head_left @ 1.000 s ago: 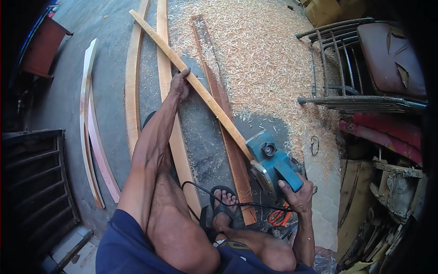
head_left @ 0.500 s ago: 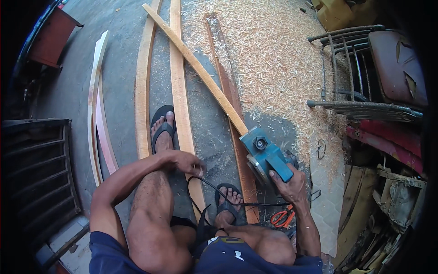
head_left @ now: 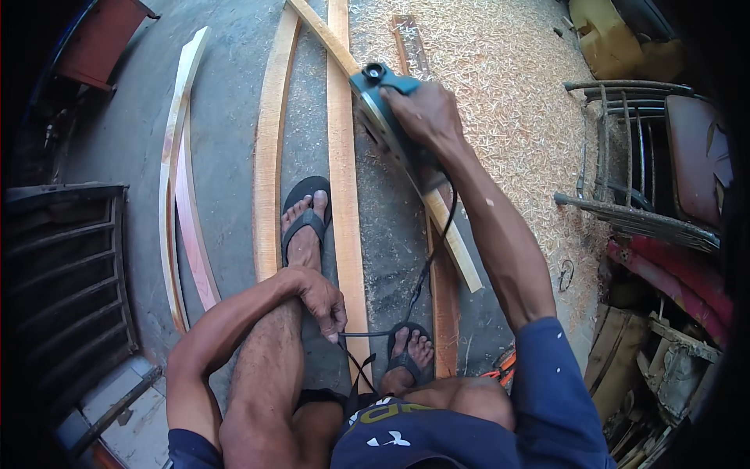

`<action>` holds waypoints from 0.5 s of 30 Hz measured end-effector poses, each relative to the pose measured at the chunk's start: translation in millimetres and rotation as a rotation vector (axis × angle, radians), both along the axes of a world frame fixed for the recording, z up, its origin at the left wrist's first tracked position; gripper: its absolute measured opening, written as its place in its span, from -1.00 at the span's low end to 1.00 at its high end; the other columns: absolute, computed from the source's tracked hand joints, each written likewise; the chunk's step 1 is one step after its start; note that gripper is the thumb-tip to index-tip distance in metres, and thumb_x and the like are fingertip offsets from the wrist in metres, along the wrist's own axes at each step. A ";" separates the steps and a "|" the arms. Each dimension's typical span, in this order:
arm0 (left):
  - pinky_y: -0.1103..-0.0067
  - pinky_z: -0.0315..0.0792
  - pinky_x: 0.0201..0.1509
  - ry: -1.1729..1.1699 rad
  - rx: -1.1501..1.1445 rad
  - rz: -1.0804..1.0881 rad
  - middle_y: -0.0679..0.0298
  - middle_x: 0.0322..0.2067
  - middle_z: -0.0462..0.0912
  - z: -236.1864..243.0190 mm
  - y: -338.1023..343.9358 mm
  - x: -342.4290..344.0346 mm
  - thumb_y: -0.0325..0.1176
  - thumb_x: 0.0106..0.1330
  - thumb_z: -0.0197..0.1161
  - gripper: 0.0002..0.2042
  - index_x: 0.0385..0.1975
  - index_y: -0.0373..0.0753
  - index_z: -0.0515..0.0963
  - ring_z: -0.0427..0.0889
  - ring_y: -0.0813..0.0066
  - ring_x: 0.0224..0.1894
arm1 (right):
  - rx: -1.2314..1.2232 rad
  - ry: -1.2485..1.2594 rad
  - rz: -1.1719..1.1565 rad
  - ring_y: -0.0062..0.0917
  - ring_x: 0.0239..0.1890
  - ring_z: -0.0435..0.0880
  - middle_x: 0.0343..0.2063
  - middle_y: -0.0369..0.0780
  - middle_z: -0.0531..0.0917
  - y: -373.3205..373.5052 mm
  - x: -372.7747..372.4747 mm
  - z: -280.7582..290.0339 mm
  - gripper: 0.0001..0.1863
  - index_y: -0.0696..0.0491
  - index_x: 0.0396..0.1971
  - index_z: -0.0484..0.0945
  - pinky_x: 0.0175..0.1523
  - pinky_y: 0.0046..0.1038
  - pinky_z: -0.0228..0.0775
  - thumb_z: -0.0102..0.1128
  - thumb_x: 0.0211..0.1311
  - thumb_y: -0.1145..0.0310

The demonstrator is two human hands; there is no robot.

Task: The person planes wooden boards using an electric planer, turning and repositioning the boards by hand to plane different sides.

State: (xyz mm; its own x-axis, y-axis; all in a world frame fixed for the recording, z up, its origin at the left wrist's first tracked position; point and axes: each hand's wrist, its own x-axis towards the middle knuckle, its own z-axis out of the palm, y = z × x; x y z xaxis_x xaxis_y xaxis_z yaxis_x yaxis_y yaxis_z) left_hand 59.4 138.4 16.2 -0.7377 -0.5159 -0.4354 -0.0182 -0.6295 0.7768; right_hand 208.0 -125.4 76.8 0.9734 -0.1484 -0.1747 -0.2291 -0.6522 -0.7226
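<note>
My right hand (head_left: pixel 428 116) is wrapped round the handle of a teal electric planer (head_left: pixel 388 129), arm stretched out ahead. The planer sits on a narrow wooden strip (head_left: pixel 461 254), whose near end sticks out behind it and whose far end runs up to the left. From the tool a black power cord (head_left: pixel 443 238) hangs down and loops past my right foot. Close to my left knee, my left hand (head_left: pixel 324 306) pinches that cord. Beneath the strip lies a darker brown board (head_left: pixel 445 324), partly hidden.
Two long planks (head_left: pixel 344 172) lie either side of my left foot. Thinner pale strips (head_left: pixel 178 172) rest farther left. Wood shavings (head_left: pixel 500 102) cover the ground at right, near a metal-framed chair (head_left: pixel 625 148) and scrap wood (head_left: pixel 625 344). Orange-handled pliers or scissors (head_left: pixel 508 367) show by my right thigh.
My right hand has pushed the planer forward and left along the strip, uncovering its near end. My left hand has shifted slightly down. The whole view has shifted a little.
</note>
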 end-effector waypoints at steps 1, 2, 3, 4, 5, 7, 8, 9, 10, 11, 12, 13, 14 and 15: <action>0.46 0.45 -0.03 -0.029 0.004 -0.020 0.30 -0.28 0.75 2.9 -2.5 0.8 -0.08 0.37 0.36 -0.67 -0.13 -0.25 0.71 0.61 0.55 -0.18 | 0.014 -0.032 0.005 -0.68 -0.78 0.15 -0.84 -0.45 0.28 2.2 26.5 -7.1 -0.45 -0.10 -0.82 0.37 -0.68 -0.47 -0.06 0.18 0.26 -0.11; 0.45 0.44 -0.05 -0.048 0.007 -0.036 0.29 -0.29 0.75 4.2 -4.2 -1.7 -0.06 0.36 0.37 -0.65 -0.14 -0.25 0.71 0.60 0.54 -0.20 | 0.000 -0.028 0.001 -0.65 -0.78 0.20 -0.83 -0.43 0.32 7.8 41.9 -5.2 -0.47 -0.08 -0.79 0.42 -0.67 -0.45 -0.02 0.16 0.27 -0.10; 0.45 0.44 -0.05 -0.045 0.011 -0.036 0.29 -0.29 0.75 14.0 2.3 0.0 -0.06 0.36 0.37 -0.65 -0.14 -0.25 0.71 0.60 0.54 -0.20 | 0.005 -0.025 0.001 -0.65 -0.78 0.20 -0.83 -0.43 0.32 13.3 47.3 -4.5 -0.47 -0.08 -0.79 0.42 -0.67 -0.45 -0.02 0.16 0.27 -0.10; 0.44 0.44 -0.06 -0.080 0.012 0.064 0.25 -0.33 0.74 27.5 12.7 4.4 -0.05 0.36 0.37 -0.64 -0.17 -0.27 0.71 0.61 0.49 -0.22 | -0.003 -0.003 0.002 -0.64 -0.78 0.22 -0.83 -0.42 0.33 18.3 51.5 -1.9 -0.47 -0.06 -0.78 0.44 -0.66 -0.44 0.02 0.16 0.27 -0.10; 0.42 0.44 -0.06 -0.114 0.002 0.163 0.22 -0.37 0.73 36.3 19.5 9.1 -0.04 0.35 0.37 -0.63 -0.20 -0.29 0.71 0.62 0.44 -0.24 | -0.022 0.020 0.002 -0.62 -0.77 0.25 -0.83 -0.41 0.34 17.6 53.3 -1.4 -0.47 -0.05 -0.77 0.45 -0.65 -0.43 0.06 0.16 0.27 -0.10; 0.41 0.42 -0.03 -0.144 -0.079 0.229 0.19 -0.36 0.72 52.3 36.4 20.2 -0.04 0.36 0.35 -0.64 -0.22 -0.29 0.72 0.60 0.37 -0.20 | -0.006 0.046 0.053 -0.53 -0.73 0.38 -0.80 -0.35 0.42 2.8 24.2 0.1 -0.47 0.02 -0.73 0.53 -0.59 -0.37 0.22 0.16 0.27 -0.09; 0.40 0.40 0.00 -0.170 -0.142 0.297 0.16 -0.35 0.72 62.6 47.7 21.4 -0.05 0.38 0.34 -0.64 -0.24 -0.29 0.73 0.57 0.30 -0.16 | -0.021 0.130 0.064 -0.49 -0.71 0.43 -0.79 -0.30 0.46 -0.2 2.2 6.7 -0.47 0.07 -0.68 0.57 -0.55 -0.35 0.28 0.15 0.28 -0.09; 0.40 0.40 0.00 -0.172 -0.134 0.292 0.16 -0.35 0.72 72.2 58.4 20.8 -0.05 0.38 0.34 -0.64 -0.24 -0.29 0.73 0.57 0.30 -0.16 | -0.034 0.211 0.070 -0.46 -0.70 0.47 -0.77 -0.25 0.50 -2.7 -22.9 13.7 -0.45 0.11 -0.62 0.61 -0.51 -0.33 0.34 0.15 0.28 -0.10; 0.39 0.39 0.01 -0.185 -0.176 0.392 0.16 -0.37 0.70 80.4 66.9 20.6 -0.08 0.37 0.35 -0.66 -0.28 -0.30 0.73 0.56 0.29 -0.17 | 0.010 0.180 0.048 -0.41 -0.67 0.53 -0.74 -0.19 0.55 -6.4 -51.4 21.5 -0.44 0.15 -0.56 0.64 -0.48 -0.30 0.38 0.17 0.27 -0.11; 0.39 0.38 0.01 -0.187 -0.230 0.490 0.15 -0.40 0.68 81.0 70.6 18.1 -0.11 0.37 0.36 -0.68 -0.32 -0.31 0.73 0.55 0.29 -0.17 | 0.041 0.156 0.021 -0.36 -0.65 0.58 -0.70 -0.12 0.60 -13.5 -84.4 26.3 -0.43 0.19 -0.50 0.67 -0.46 -0.27 0.43 0.20 0.26 -0.12; 0.38 0.36 -0.09 -0.218 -0.303 0.558 0.10 -0.51 0.58 83.5 70.0 13.7 -0.15 0.38 0.36 -0.63 -0.48 -0.39 0.66 0.54 0.25 -0.29 | 0.027 0.134 -0.008 -0.33 -0.61 0.63 -0.67 -0.09 0.63 -24.7 -117.4 27.9 -0.46 0.19 -0.44 0.67 -0.43 -0.25 0.46 0.24 0.25 -0.10; 0.38 0.36 -0.09 -0.209 -0.318 0.545 0.10 -0.51 0.58 79.0 69.8 12.3 -0.15 0.38 0.36 -0.63 -0.48 -0.39 0.66 0.54 0.25 -0.29 | 0.004 0.116 -0.036 -0.30 -0.57 0.67 -0.64 -0.06 0.66 -36.9 -151.9 28.4 -0.48 0.20 -0.38 0.68 -0.41 -0.23 0.49 0.28 0.24 -0.07; 0.41 0.37 -0.01 -0.220 -0.312 0.531 0.11 -0.43 0.63 77.4 71.9 12.4 -0.22 0.34 0.38 -0.72 -0.35 -0.38 0.68 0.56 0.25 -0.22 | 0.010 0.127 -0.087 -0.29 -0.52 0.71 -0.61 -0.04 0.68 -45.1 -185.9 35.2 -0.52 0.20 -0.34 0.68 -0.36 -0.23 0.52 0.32 0.24 -0.02; 0.44 0.37 0.08 -0.247 -0.290 0.521 0.13 -0.36 0.68 83.7 75.4 12.4 -0.29 0.30 0.41 -0.76 -0.21 -0.36 0.70 0.58 0.24 -0.14 | 0.034 0.129 -0.129 -0.28 -0.47 0.75 -0.57 -0.02 0.69 -49.5 -217.1 41.4 -0.55 0.20 -0.30 0.67 -0.32 -0.23 0.55 0.36 0.23 0.03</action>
State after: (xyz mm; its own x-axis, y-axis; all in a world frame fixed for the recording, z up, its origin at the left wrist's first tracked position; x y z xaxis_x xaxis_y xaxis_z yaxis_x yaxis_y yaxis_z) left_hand 71.9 213.8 99.9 -0.2543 -0.9018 -0.3495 0.0331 -0.3693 0.9287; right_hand -9.1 -175.0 118.2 0.9160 -0.2623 -0.3036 -0.4012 -0.5870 -0.7032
